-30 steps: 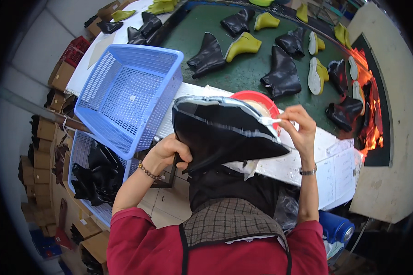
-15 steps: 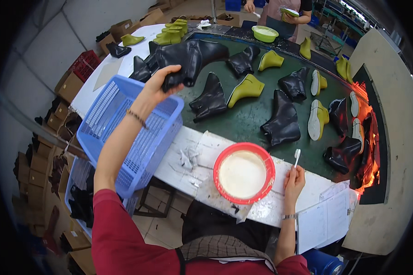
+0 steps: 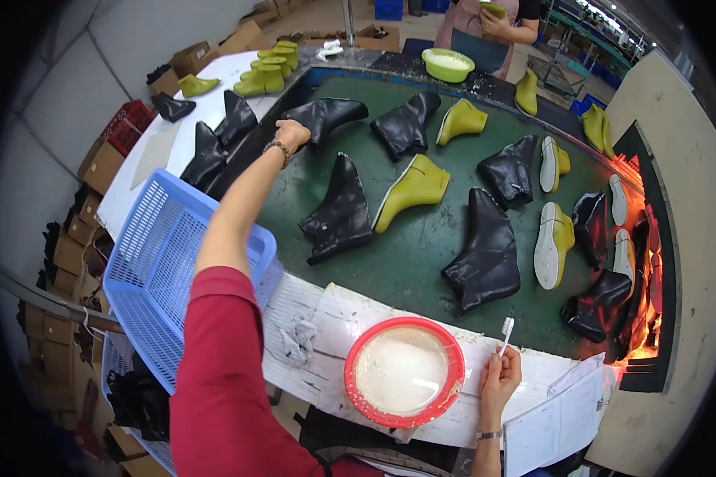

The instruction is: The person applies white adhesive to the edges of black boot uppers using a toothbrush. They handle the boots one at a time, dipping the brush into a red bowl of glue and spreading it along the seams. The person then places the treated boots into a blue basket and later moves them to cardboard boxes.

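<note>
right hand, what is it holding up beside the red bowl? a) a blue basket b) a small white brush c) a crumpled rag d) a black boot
b: the right hand grips a small white brush, bristles up, next to the red bowl of white liquid; the left hand is far off at a black boot.

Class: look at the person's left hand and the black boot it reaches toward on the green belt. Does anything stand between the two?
No. The left hand rests right against the black boot on the green belt, so nothing visible separates them.
</note>
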Demonstrator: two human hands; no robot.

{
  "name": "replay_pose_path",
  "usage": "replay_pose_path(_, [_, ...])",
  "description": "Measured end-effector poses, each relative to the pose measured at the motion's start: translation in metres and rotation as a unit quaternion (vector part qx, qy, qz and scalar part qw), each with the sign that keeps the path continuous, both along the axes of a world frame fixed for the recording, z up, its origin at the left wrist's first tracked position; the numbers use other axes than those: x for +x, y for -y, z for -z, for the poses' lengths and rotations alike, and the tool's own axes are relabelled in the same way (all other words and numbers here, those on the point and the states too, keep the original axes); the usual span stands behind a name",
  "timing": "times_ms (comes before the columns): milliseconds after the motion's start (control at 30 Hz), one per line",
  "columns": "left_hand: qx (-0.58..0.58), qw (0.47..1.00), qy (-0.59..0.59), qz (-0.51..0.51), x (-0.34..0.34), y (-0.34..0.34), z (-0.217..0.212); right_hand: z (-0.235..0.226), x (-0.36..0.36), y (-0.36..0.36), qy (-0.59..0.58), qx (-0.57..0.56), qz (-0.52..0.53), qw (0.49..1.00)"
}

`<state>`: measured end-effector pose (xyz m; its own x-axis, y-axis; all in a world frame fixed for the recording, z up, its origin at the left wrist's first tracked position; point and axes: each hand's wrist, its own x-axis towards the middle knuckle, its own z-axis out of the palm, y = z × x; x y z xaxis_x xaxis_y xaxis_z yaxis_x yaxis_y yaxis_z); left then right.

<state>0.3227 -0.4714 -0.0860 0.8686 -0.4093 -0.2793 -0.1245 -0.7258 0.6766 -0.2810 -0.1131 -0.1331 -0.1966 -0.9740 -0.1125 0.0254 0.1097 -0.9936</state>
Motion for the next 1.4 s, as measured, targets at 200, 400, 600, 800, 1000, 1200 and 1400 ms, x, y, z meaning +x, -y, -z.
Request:
replay_pose_path(200, [0.202,0.894,0.121,0.381,-0.113,-0.066,0.007,-0.007,-0.003,-0.002,-0.009,-0.010,0.015,1.000])
replay_pose_path(400, [-0.040,0.775,0.261,0.574,-0.108,-0.101,0.006,0.012,0.007,-0.001,0.004,-0.057,-0.020,0.998])
replay_pose_path(600, [-0.489,0.769,0.181,0.369,-0.235,-0.249,-0.138,0.021,-0.020,-0.014,-0.105,-0.101,-0.037,0.989])
replay_pose_path(800, [-0.529,0.784,0.215,0.245,-0.197,-0.515,-0.151,0.034,-0.032,-0.002,-0.137,-0.144,-0.036,0.979])
replay_pose_path(1000, [0.143,0.935,0.286,-0.155,-0.051,-0.770,-0.074,0.040,-0.022,0.002,-0.086,-0.126,-0.049,0.987])
replay_pose_path(1200, [0.189,0.969,0.126,-0.100,0.008,-0.814,0.012,0.036,-0.020,-0.002,-0.083,-0.131,-0.061,0.986])
replay_pose_path(1400, [-0.188,0.952,0.107,-0.217,-0.021,-0.818,-0.037,0.028,-0.020,-0.006,-0.093,-0.118,-0.060,0.987])
